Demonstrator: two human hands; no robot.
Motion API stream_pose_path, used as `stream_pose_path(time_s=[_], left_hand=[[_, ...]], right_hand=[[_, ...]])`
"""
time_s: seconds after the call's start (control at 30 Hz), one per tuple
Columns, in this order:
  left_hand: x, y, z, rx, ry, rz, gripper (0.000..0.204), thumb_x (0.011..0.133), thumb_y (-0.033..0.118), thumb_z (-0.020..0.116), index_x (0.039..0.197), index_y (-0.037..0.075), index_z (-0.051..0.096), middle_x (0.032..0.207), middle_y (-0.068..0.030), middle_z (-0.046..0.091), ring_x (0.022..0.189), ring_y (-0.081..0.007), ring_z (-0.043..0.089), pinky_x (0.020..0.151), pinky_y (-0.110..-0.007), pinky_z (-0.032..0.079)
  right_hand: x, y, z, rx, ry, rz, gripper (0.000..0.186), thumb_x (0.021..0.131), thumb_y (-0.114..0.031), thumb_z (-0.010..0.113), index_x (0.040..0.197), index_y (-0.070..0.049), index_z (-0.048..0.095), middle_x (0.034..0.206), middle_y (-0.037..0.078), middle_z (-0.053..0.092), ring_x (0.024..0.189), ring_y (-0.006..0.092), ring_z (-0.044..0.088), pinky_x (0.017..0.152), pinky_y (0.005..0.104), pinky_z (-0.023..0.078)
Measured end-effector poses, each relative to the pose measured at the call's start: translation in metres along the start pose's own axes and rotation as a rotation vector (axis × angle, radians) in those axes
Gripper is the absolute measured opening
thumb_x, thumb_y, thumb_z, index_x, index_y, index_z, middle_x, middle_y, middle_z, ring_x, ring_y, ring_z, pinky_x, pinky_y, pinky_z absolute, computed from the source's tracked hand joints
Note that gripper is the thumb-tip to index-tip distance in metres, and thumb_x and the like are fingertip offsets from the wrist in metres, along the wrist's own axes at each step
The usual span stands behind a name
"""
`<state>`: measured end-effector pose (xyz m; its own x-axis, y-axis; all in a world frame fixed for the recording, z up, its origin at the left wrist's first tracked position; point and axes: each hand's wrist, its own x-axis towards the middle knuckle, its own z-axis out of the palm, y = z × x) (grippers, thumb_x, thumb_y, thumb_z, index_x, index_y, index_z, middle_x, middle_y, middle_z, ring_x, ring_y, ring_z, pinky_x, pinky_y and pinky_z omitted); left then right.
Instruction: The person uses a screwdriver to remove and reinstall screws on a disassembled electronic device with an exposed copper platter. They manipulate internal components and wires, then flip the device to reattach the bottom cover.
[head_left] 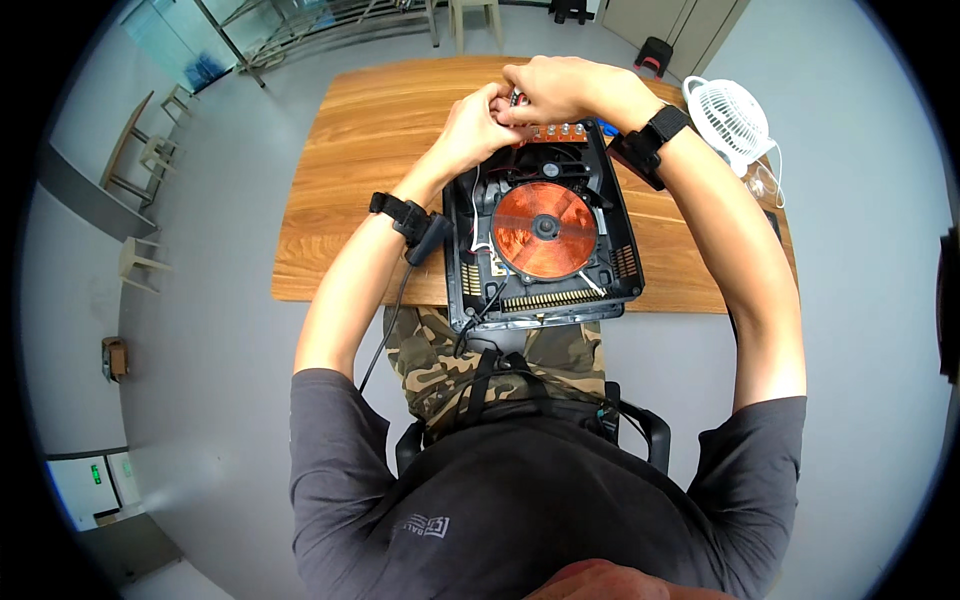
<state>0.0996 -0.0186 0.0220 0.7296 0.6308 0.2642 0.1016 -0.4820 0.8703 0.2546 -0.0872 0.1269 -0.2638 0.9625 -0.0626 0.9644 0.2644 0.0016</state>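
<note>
An opened induction cooker lies at the table's near edge, its black housing (628,262) facing up. Inside it sits a round copper coil (570,215) with a dark centre, and a black fan (552,170) lies beyond the coil. An orange circuit board (565,131) with several small buttons runs along the far end. Over that far end, my left hand (472,130) and my right hand (560,92) meet with fingers closed. A small dark and red piece (518,98) shows between them, mostly hidden by the fingers, so its kind is unclear.
The wooden table (385,130) extends beyond and beside the cooker. A white fan (728,115) with a cable stands at the right edge. A thin white wire (474,205) runs along the housing's left side. A black cable (385,335) hangs from my left wrist strap.
</note>
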Motion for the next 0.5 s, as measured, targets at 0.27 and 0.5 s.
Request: stream_pose_path(time_s=[0.27, 0.5], left_hand=[[0.002, -0.027, -0.006, -0.122, -0.027, 0.027, 0.035, 0.079, 0.013, 0.081, 0.105, -0.001, 0.064, 0.093, -0.0079, 0.074, 0.089, -0.0129, 0.069, 0.082, -0.031, 0.054], [0.000, -0.022, -0.001, 0.008, 0.119, 0.072, 0.050, 0.079, 0.005, 0.084, 0.122, -0.003, 0.059, 0.099, -0.0072, 0.074, 0.089, -0.0106, 0.068, 0.082, -0.029, 0.057]], right_hand=[[0.014, -0.006, 0.002, 0.014, 0.007, -0.076, 0.048, 0.094, -0.045, 0.064, 0.099, 0.003, 0.069, 0.084, 0.027, 0.071, 0.082, 0.0442, 0.070, 0.073, 0.0491, 0.056], [0.008, -0.005, -0.002, -0.085, 0.073, -0.017, 0.073, 0.095, -0.066, 0.055, 0.083, 0.003, 0.075, 0.080, 0.027, 0.071, 0.081, 0.0441, 0.071, 0.074, 0.0486, 0.058]])
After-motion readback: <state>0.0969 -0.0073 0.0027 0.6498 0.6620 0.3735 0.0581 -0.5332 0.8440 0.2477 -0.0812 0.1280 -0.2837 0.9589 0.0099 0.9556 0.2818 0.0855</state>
